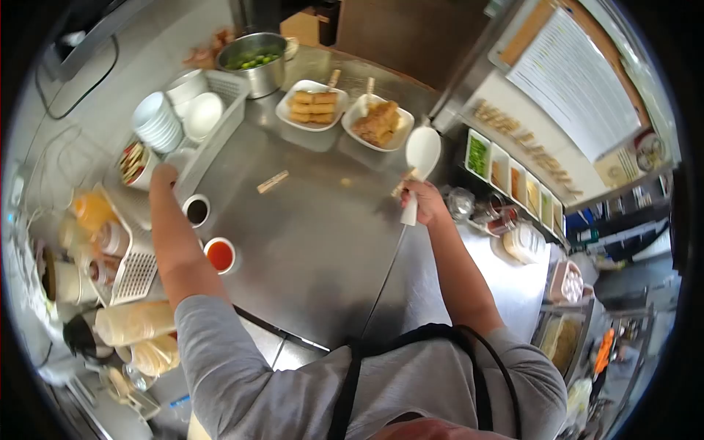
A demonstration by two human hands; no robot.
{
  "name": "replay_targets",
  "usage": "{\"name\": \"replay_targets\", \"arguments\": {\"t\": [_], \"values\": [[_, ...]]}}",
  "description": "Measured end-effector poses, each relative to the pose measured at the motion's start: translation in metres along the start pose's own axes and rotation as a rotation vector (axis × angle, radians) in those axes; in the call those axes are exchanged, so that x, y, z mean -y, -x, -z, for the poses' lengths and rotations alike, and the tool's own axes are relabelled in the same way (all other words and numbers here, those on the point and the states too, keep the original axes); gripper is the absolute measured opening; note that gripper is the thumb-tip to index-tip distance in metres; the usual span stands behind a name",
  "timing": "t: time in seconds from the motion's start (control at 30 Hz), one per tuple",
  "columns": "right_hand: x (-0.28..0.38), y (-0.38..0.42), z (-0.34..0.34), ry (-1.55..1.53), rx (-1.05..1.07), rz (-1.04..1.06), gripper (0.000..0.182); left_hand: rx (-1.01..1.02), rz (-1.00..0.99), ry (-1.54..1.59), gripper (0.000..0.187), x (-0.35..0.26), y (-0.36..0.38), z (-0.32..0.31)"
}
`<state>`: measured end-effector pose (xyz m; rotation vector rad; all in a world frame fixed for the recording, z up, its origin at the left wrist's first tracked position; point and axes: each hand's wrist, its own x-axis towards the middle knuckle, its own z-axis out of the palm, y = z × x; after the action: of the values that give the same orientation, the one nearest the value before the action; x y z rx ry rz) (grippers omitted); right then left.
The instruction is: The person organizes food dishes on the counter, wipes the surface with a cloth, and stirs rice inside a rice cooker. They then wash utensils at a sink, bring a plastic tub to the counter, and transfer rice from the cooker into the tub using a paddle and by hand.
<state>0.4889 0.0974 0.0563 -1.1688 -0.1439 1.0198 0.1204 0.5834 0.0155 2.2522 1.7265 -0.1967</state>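
My right hand is closed around the handle of a large white spoon, its bowl pointing away from me. A small wooden peg shows beside those fingers. On the left, my left hand reaches to the edge of the white basket, right by a white bowl of chopped red and pale pieces; its fingers are mostly hidden. Beyond the spoon are a white dish of fried food and a white dish of golden rolls, each with a wooden peg at its rim.
Small cups of dark sauce and red sauce stand near my left forearm. Another wooden peg lies on the steel counter. Stacked white bowls, a metal pot of greens and garnish trays line the edges.
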Motion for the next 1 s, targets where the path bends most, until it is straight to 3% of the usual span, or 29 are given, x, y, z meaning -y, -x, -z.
{"name": "replay_targets", "arguments": {"t": [0.03,0.13,0.23,0.27,0.3,0.33,0.4,0.47,0.53,0.67,0.77,0.83,1.0], "values": [[0.004,0.003,-0.003,-0.028,0.049,-0.012,0.022,0.032,-0.085,-0.129,0.026,0.001,-0.001,-0.003],[0.011,0.014,-0.009,-0.119,0.082,0.023,0.025,-0.158,0.047,0.156,0.035,-0.016,0.025,0.001],[0.023,0.028,-0.010,-0.103,0.018,0.097,0.025,-0.542,0.211,0.219,0.041,-0.076,0.095,0.041],[0.027,0.029,-0.005,-0.071,-0.007,0.120,0.026,-0.960,-0.060,0.219,0.036,-0.055,0.053,0.018],[0.030,0.032,0.000,-0.040,-0.032,0.136,0.026,-1.038,-0.223,0.324,0.030,-0.086,0.080,0.027],[0.034,0.035,0.003,-0.080,-0.038,0.140,0.025,-0.972,-0.370,0.466,0.030,-0.123,0.113,0.031],[0.043,0.042,0.009,-0.112,-0.072,0.154,0.014,-0.429,-0.467,0.417,0.033,-0.177,0.154,0.024],[0.048,0.047,0.024,-0.117,-0.125,0.196,0.012,-0.241,-0.672,0.011,0.032,-0.209,0.160,-0.013],[0.060,0.062,0.030,-0.079,-0.180,0.270,0.012,-0.258,-0.749,-0.185,0.031,-0.218,0.157,-0.059],[0.095,0.093,0.070,0.058,-0.291,0.371,0.018,-0.250,-0.591,-0.106,0.022,-0.230,0.136,-0.097],[0.128,0.111,0.116,0.112,-0.499,0.466,0.015,-0.155,-0.516,0.040,0.021,-0.242,0.149,-0.092],[0.151,0.122,0.156,0.171,-0.528,0.407,0.011,-0.142,-0.491,0.192,0.019,-0.247,0.156,-0.089],[0.184,0.148,0.223,0.022,-0.506,0.482,0.012,-0.006,-0.410,0.583,0.020,-0.278,0.198,-0.074]]}}
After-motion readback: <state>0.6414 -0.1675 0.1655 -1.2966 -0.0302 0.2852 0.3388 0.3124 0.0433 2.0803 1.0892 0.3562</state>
